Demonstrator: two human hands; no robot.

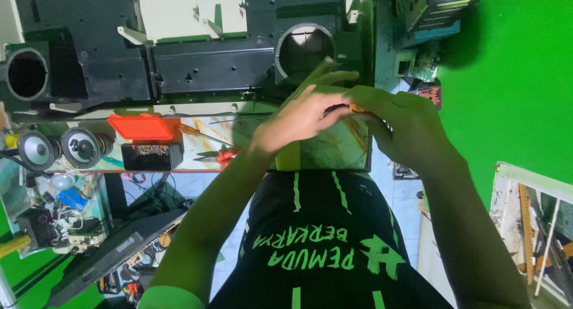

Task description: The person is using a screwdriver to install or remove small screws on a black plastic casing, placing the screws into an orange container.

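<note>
Head view, my left hand point(298, 121) and right hand point(403, 127) meeting over the table point(334, 148), both closed on an orange-handled tool point(356, 108) between them, black speaker housing point(179, 52) at twelve o'clock, red box point(140, 127) and two speakers point(59, 148) at nine o'clock

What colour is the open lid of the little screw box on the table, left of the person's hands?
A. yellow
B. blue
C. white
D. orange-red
D: the lid is orange-red, raised above the dark screw box, left of the left hand and right hand.
</note>
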